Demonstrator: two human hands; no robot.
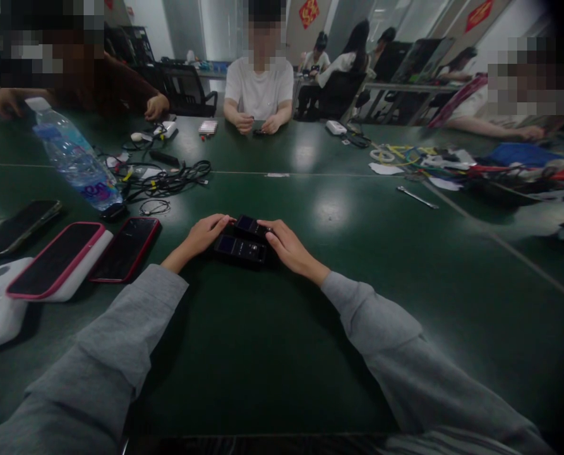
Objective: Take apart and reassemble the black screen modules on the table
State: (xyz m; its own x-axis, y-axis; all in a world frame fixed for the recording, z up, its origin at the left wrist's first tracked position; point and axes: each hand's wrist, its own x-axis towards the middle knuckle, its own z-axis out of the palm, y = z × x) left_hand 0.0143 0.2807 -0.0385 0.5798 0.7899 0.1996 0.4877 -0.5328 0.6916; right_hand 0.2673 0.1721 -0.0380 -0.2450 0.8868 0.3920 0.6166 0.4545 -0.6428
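We judge the far black device (247, 224) light, stiff, smooth, best taken by its ends: right hand (288, 245) grips one, left hand (204, 232), closure we cannot tell.

A black device (246, 223) is held between the left hand (204, 232) and right hand (288, 245), just beyond a matching unit (240, 249) on a green surface (263, 354), facing a white-shirted person (261, 85).

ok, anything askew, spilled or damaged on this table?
No visible spill or damage. The plastic water bottle at left looks tilted, though that may be lens distortion. The black cables beside it are tangled, and a wrench lies alone, out past the right hand.
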